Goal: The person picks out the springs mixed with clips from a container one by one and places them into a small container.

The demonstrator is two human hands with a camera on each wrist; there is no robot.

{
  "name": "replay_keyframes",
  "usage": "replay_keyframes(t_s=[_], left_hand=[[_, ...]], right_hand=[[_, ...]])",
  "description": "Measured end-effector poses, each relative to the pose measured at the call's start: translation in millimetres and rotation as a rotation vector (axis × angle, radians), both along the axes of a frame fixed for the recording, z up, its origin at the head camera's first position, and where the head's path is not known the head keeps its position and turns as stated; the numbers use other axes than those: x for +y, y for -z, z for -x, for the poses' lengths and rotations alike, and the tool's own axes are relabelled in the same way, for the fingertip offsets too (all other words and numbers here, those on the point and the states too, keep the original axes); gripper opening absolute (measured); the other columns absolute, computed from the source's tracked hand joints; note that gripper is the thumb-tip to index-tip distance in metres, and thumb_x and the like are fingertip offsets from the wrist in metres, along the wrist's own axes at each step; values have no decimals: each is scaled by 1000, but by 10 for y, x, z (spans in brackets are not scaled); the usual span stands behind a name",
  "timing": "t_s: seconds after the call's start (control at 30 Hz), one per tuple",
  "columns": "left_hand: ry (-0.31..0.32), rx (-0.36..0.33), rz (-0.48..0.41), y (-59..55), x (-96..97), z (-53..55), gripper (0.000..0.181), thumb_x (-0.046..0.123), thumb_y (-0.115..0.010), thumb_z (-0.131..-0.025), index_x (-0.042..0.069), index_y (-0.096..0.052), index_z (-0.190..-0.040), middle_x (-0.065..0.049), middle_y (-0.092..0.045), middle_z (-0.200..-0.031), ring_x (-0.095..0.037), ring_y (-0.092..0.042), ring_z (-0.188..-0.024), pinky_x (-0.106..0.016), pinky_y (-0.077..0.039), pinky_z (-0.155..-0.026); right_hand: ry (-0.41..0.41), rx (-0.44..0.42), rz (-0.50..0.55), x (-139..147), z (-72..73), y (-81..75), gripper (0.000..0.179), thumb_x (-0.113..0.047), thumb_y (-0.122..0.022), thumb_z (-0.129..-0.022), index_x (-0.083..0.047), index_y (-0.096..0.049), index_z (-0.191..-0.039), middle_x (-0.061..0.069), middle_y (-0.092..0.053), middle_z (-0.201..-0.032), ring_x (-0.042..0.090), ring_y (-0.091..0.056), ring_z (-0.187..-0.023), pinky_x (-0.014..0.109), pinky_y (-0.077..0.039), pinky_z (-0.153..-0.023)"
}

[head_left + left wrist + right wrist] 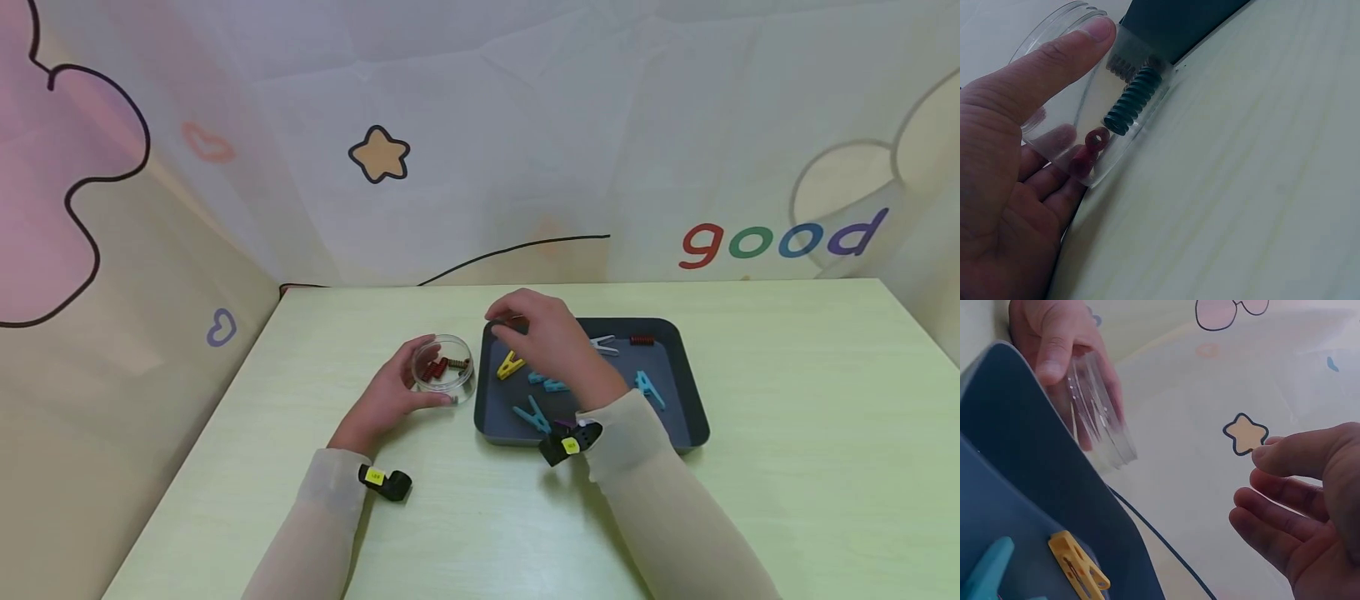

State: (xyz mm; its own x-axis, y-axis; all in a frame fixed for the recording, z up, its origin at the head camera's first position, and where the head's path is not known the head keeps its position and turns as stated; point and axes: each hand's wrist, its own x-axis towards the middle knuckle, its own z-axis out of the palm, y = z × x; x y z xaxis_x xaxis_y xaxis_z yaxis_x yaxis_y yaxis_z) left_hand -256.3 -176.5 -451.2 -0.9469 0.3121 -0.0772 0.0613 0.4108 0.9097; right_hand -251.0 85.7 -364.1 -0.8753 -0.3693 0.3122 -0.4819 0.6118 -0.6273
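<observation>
My left hand [390, 390] grips a clear round jar [465, 385] beside the tray's left side, thumb on the near side and fingers around the far side. Inside the jar lie several small coil springs; a dark green spring [1133, 101] and a red spring [1083, 161] show through its wall. Over the tray's back left corner is my right hand [551, 337], its fingers loosely bent and the thumb close to the index finger. Nothing shows between those fingers in the right wrist view. A yellow clothespin [510, 365] lies in the tray just below this hand.
The dark grey tray [686, 392] also holds several blue clothespins, such as a blue clothespin [649, 389] at its right, a pale clothespin [604, 345] and a dark red spring [642, 340]. Behind the pale table [810, 417] hangs a printed cloth [480, 150].
</observation>
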Motion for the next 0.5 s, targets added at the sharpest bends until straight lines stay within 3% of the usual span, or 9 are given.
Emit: replay_keyframes(t_s=[0.17, 0.5], left_hand=[[-5, 8, -4, 89, -25, 55, 95, 28, -87, -70, 37, -31, -146, 8, -43, -150, -12, -37, -142, -41, -28, -120], [-11, 19, 0, 92, -25, 49, 97, 36, -90, -65, 39, -34, -144, 9, -44, -149, -14, -39, -141, -43, -29, -119]], right_hand=[[24, -5, 5, 68, 20, -18, 21, -18, -63, -94, -14, -66, -115, 3, -65, -115, 22, -65, -107, 39, -54, -94], [58, 3, 45, 213, 42, -58, 20, -16, -61, -95, -12, -66, -114, 6, -65, -118, 24, -66, -107, 40, -54, -96]])
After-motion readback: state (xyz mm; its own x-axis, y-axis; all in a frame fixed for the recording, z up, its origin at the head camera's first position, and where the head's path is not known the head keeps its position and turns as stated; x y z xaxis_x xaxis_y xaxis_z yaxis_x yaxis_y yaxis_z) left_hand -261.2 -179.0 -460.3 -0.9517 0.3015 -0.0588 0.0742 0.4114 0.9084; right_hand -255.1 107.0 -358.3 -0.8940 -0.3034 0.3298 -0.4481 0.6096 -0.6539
